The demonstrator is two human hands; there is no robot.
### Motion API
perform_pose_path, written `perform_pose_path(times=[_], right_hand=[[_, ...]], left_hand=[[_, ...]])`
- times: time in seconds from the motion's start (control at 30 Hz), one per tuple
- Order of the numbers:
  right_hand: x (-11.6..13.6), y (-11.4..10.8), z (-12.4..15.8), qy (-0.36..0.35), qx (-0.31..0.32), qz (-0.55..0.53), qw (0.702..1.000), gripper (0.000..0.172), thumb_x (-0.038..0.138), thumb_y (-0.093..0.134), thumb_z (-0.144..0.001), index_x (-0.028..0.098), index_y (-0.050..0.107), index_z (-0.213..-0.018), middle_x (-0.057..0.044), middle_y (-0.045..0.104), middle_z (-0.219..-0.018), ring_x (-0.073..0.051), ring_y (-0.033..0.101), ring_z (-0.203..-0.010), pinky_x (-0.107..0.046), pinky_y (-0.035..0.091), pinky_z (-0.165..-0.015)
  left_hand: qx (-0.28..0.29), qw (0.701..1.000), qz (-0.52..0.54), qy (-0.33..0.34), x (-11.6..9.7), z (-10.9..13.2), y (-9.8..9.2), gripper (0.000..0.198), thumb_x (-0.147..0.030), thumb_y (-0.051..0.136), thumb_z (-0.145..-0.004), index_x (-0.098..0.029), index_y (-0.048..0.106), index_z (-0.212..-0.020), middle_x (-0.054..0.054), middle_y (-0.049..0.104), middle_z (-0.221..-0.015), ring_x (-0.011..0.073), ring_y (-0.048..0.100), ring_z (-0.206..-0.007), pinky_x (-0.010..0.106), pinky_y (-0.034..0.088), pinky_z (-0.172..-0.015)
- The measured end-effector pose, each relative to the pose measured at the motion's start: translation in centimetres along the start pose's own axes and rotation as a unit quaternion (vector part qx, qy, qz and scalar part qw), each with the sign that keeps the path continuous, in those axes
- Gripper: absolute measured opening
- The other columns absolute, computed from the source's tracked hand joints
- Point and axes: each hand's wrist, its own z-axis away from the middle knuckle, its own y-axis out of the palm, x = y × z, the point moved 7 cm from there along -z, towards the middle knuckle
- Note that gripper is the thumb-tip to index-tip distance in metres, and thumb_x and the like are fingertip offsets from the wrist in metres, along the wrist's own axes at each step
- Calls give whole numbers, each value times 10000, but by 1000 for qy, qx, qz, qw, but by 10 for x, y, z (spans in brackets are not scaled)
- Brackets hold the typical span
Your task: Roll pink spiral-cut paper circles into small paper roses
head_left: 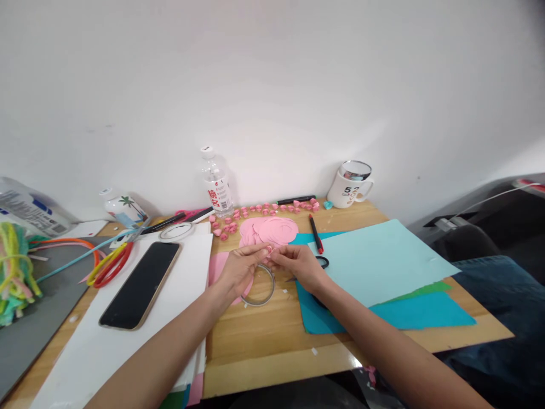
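Note:
My left hand (242,269) and my right hand (299,263) meet over the middle of the table. Between their fingertips they pinch a small piece of pink paper (269,249), partly hidden by the fingers. Just behind them lies a pile of pink paper spirals or discs (272,228). Beyond that, small rolled pink paper flowers (255,209) are spread in rows along the wall. A roll of clear tape (273,289) lies under my hands, with a pink sheet (217,266) beside it. Black-handled scissors (323,261) are partly covered by my right hand and wrist.
Light blue and teal sheets (383,261) lie at the right, near a red-tipped pen (315,233). A white mug (349,184) and a water bottle (216,184) stand by the wall. At left are a phone (140,286), red-and-yellow scissors (113,264) and pipe cleaners (17,270).

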Motion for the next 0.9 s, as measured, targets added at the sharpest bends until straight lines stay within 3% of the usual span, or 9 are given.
perform_pose_path(times=[0.3,0.47,0.63,0.9], right_hand=[[-5,-4,-3,11,-31,-6,999,271,386,701,-567,142,595,-615,-36,647,-616,-140,593,-560,-293,490,-614],[-3,-10,-3,3,-58,-20,998,290,306,742,-526,172,518,-652,26,596,-531,-128,579,-515,-255,460,-543],[-2,-1,-3,14,25,-90,996,260,302,729,-573,153,547,-684,11,616,-616,-91,576,-557,-218,449,-575],[1,3,0,28,96,-146,984,224,287,706,-638,164,583,-780,13,616,-663,-74,582,-605,-194,463,-614]], left_hand=[[16,1000,-11,2,2,-1,-1,192,-142,745,-537,-110,714,-724,76,693,-678,126,596,-609,251,463,-642],[14,1000,-12,-3,1,0,2,203,-136,749,-526,-103,715,-723,79,697,-679,130,602,-612,244,472,-634],[2,1000,-10,8,-2,-2,-1,202,-123,759,-505,-110,715,-702,60,697,-669,120,600,-614,227,480,-625],[16,1000,13,-2,-4,-1,2,206,-108,762,-498,-91,711,-697,63,685,-636,115,596,-611,232,473,-642]])
